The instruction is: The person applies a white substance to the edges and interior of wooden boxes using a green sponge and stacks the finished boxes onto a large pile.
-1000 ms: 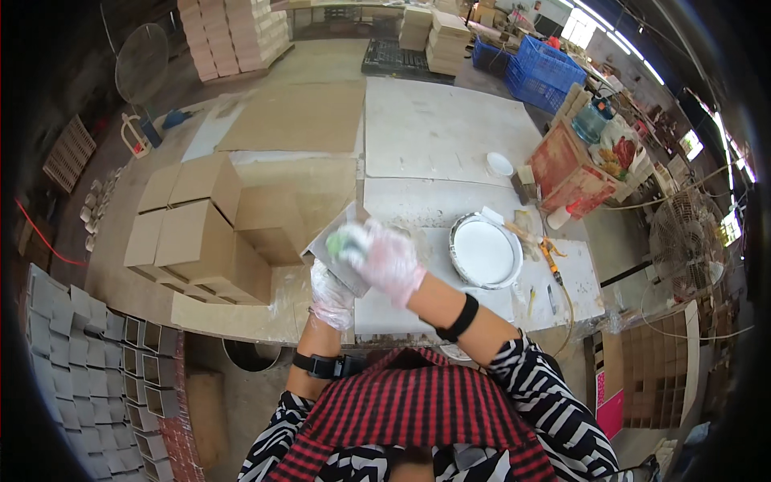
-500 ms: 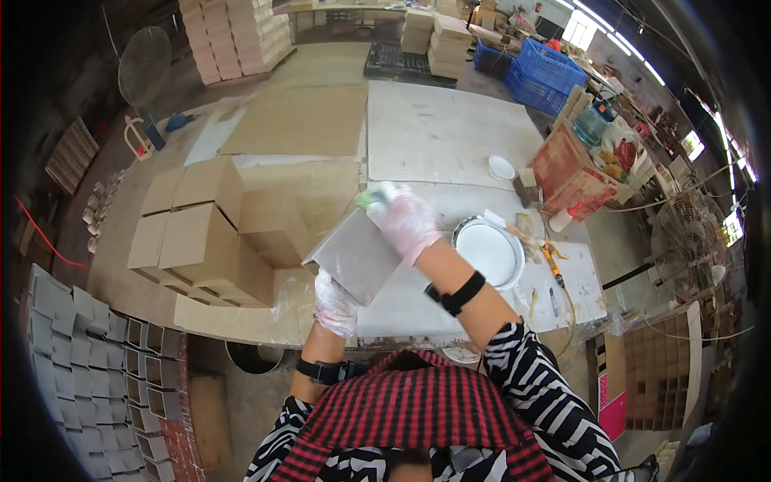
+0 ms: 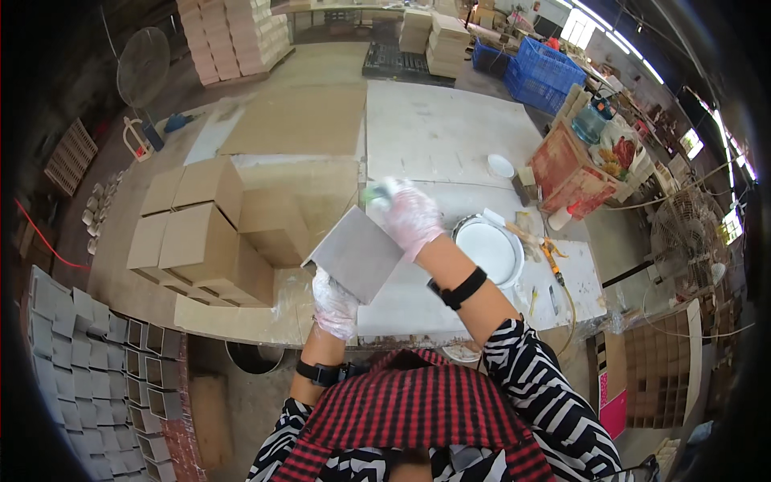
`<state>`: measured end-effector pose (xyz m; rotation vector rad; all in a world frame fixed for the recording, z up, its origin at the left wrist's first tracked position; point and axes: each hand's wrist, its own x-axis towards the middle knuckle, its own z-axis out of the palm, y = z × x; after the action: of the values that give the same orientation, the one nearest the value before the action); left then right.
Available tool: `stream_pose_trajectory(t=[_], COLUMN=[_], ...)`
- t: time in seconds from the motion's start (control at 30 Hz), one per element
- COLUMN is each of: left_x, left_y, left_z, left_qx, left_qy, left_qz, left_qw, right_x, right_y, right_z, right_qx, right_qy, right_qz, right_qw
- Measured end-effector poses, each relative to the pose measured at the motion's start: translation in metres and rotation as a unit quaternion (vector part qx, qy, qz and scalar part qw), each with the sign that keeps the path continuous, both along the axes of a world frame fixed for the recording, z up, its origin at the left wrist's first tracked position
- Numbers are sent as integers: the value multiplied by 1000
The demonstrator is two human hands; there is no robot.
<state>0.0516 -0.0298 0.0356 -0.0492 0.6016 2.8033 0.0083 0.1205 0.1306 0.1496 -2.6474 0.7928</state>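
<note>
Nearest me is the red-and-black checked cloth [image 3: 434, 402] over the person's front, with rows of grey open boxes [image 3: 84, 369] standing to the near left, below the table. Just beyond the table's near edge, the left hand [image 3: 335, 307], in a clear thin glove, has hold of a grey piece [image 3: 361, 253] by its near left corner; the fingers go out of sight beneath it, so I cannot tell how far they are spread. The piece is tilted, broad face up, above the white board [image 3: 418, 321]. At its far right edge the right hand [image 3: 411, 218], gloved too, has its fingers curled round a green pad [image 3: 370, 195], though I cannot tell whether the pad touches the piece. For even rubbing, I'd keep the pad flat, press lightly at the corners, and hold the left fingers clear of the upper face. To the right sits a round tub [image 3: 522, 255] of white stuff, beside an orange-handled tool [image 3: 551, 255]; brown cartons [image 3: 193, 229] are stacked to the left. Farther off lie a small white bowl [image 3: 499, 166], right, and a cardboard sheet [image 3: 297, 120], left, with blue crates [image 3: 542, 76] standing at the far right.
</note>
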Motion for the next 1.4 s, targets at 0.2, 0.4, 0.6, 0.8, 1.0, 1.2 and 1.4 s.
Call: stream_pose_trajectory(t=[0.2,0.4,0.6,0.8,1.0,1.2,1.4], left_x=[-25,-8,1,-19,-3,-9,4], left_y=[-14,4,5,9,14,15,27], left_z=[-46,-3,23,-44,11,2,14], left_qx=[48,23,-10,-17,-28,82,38], left_qy=[91,28,-3,192,0,8,25], left_qz=[-6,10,31,-8,6,-82,-74], left_qw=[995,999,999,981,1000,993,996], right_x=[37,23,25,71,5,64,9], right_y=[-23,-7,27,-48,39,-52,4], right_z=[-4,-31,0,4,-29,13,4], right_qx=[112,2,-94,189,80,126,39], right_qy=[8,50,21,-122,136,31,99], right_qz=[114,117,-19,181,12,182,57], right_qw=[987,992,995,957,987,975,993])
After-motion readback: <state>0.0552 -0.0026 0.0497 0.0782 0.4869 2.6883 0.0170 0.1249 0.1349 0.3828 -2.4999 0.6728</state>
